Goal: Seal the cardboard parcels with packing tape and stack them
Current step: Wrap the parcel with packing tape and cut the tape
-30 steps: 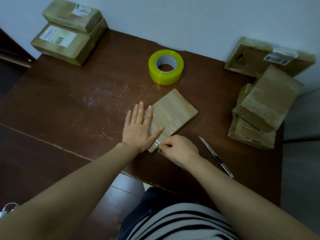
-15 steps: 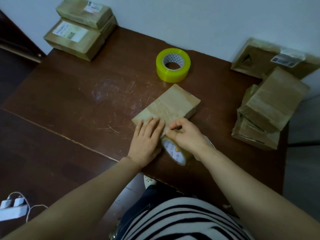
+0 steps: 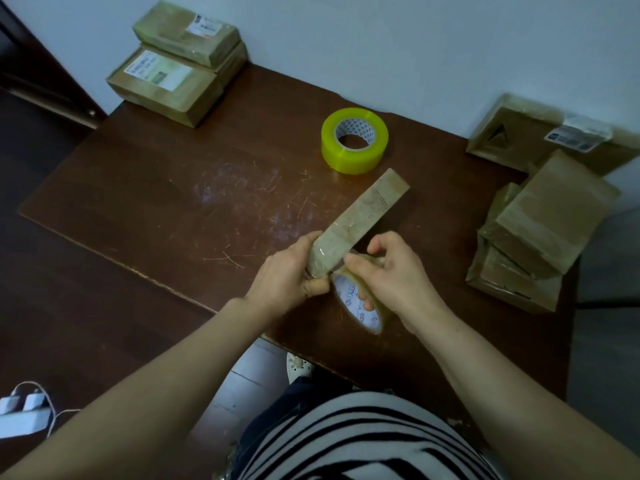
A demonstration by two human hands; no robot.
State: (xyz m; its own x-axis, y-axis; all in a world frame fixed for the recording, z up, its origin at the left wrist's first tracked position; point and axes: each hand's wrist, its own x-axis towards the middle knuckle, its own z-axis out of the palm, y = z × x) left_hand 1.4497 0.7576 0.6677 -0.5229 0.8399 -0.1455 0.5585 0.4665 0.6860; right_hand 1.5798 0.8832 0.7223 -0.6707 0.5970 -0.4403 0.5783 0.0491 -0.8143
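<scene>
the left hand (image 3: 291, 275) is curled tight around the near end of a parcel (image 3: 367, 213), thumb and fingers clamped on its sides where glossy tape wraps the cardboard. the right hand (image 3: 398, 271) is closed on a clear tape roll (image 3: 360, 306), fingers hooked over its rim and a fingertip showing inside its core; the roll sits right against the parcel's near end, just under it. the parcel is turned on edge so a narrow face looks up. its long axis runs from the hands at the near left to the far right, and its far end stops just short of the yellow tape roll (image 3: 354, 140), aimed a little to that roll's right. whether the far end rests on the table (image 3: 156, 202) cannot be told. the yellow tape roll lies flat, hole up, toward the back of the table. far to its left, at the back corner, sits a stack of parcels (image 3: 173, 74) with white labels on top. well to its right a pile of parcels (image 3: 547, 223) lies unevenly, with a labelled one behind against the wall. on the near side of the yellow tape roll, past the table edge, a striped shirt (image 3: 363, 438) fills the bottom, and far off to the near left a white power strip (image 3: 20, 414) lies on the floor.
</scene>
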